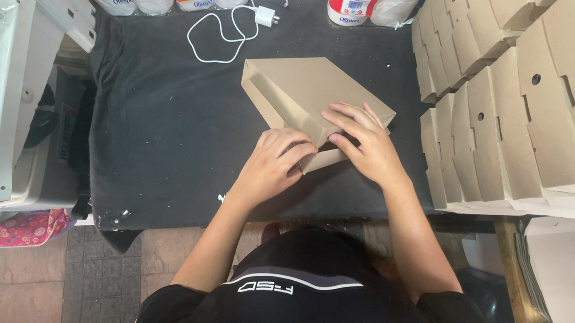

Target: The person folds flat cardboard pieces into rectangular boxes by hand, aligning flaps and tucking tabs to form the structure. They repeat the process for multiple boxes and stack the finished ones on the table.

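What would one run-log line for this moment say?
left hand: on box near edge | right hand: pressing box top | surface: dark table | nearby: flat cardboard stacks

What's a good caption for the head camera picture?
Both hands, left hand and right hand, press a brown cardboard box on a dark table.

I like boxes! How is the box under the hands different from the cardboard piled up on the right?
The cardboard box is folded into shape; the stacked cardboard blanks lie flat. The box sits alone on the dark table under the left hand and right hand; the blanks overlap. Both are plain brown.
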